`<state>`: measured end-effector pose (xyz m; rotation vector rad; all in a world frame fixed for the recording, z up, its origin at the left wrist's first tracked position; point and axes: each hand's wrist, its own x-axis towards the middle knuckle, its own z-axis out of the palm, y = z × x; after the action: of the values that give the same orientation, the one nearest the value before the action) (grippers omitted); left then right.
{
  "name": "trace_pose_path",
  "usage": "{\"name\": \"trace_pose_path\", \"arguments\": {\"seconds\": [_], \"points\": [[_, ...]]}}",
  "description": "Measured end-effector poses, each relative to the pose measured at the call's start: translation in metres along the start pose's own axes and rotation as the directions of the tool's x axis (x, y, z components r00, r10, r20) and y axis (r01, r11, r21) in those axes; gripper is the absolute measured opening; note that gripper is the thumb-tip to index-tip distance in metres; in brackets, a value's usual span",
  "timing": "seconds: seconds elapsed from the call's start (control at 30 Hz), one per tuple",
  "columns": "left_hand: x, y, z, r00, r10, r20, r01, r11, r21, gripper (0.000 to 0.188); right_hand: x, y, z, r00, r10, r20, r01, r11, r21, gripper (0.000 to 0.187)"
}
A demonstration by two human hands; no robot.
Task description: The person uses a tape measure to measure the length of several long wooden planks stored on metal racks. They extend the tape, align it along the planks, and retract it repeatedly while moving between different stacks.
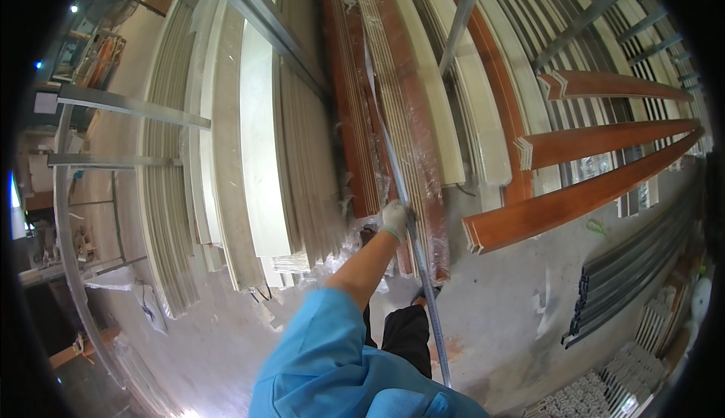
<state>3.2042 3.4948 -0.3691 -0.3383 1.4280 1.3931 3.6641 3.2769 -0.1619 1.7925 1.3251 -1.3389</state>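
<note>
A long, narrow silvery strip with fine marks, a measuring tape (427, 286), runs from beside my body out along a stack of reddish-brown and beige profiles (411, 161). My left hand (394, 219), in a pale glove, is closed at the tape's edge above the near end of this stack; the fingertips are partly hidden. Clear plastic film (434, 191) clings to the profiles under the tape. My right hand is out of sight.
White and grey panels (264, 154) lie stacked to the left. Orange-brown boards (559, 191) jut from the right, above dark metal profiles (627, 282) on the grey floor (498, 305). Metal rack bars (136, 106) cross at several places. Bundled pieces (627, 384) sit at lower right.
</note>
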Motion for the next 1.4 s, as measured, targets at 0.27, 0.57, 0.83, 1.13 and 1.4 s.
{"name": "trace_pose_path", "arguments": {"seconds": [0.27,0.57,0.83,1.13,1.4], "points": [[-0.02,-0.023,-0.018,0.794,-0.014,0.608,0.328,0.851,-0.409,0.006,0.014,-0.004,0.0,0.999,-0.036,-0.004,0.036,0.999,0.013,0.025],[-0.083,-0.022,-0.034,0.865,-0.037,0.5,0.265,0.881,-0.393,0.018,0.029,-0.003,0.002,0.997,-0.082,-0.011,0.082,0.996,0.028,0.025],[-0.017,0.033,-0.052,0.993,0.099,0.058,-0.086,0.979,-0.185,0.02,0.021,0.012,0.011,0.994,-0.104,-0.019,0.105,0.994,0.043,0.025],[-0.015,-0.04,-0.1,0.988,-0.156,-0.001,0.152,0.962,-0.225,0.02,0.009,0.023,0.02,0.995,-0.1,-0.001,0.1,0.993,0.055,0.024],[-0.023,-0.075,-0.088,0.951,-0.222,0.215,0.29,0.884,-0.368,0.018,0.0,0.024,0.03,0.995,-0.1,0.002,0.1,0.992,0.08,0.024]]}}
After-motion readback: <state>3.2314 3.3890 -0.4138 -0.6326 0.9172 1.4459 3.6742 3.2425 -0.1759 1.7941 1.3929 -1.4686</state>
